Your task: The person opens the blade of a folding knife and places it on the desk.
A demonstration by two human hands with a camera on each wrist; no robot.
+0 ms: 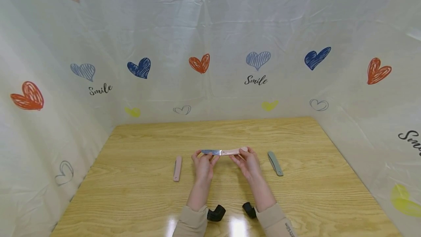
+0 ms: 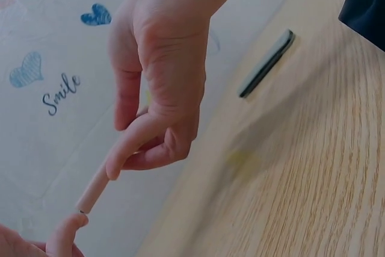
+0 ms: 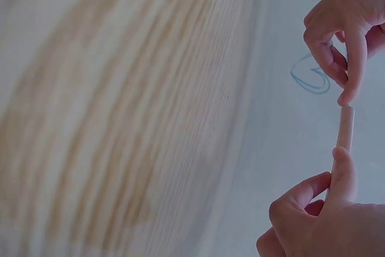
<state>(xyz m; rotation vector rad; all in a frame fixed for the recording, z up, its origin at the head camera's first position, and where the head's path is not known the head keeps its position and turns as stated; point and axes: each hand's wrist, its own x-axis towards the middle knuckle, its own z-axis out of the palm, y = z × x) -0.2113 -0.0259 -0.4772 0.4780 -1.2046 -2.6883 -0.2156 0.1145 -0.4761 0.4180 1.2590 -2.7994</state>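
Head view: unfolded knife (image 1: 221, 153) was held level, slightly below frame centre. My left hand (image 1: 204, 165) pinched the blade (image 1: 215, 152) with bent fingers; my right hand (image 1: 249, 163) gripped the pink handle (image 1: 231, 152), fingers curled round its end. On the wooden table (image 1: 138, 200), a folded pink knife (image 1: 178, 168) lay centre-left, a folded green knife (image 1: 275, 163) centre-right.
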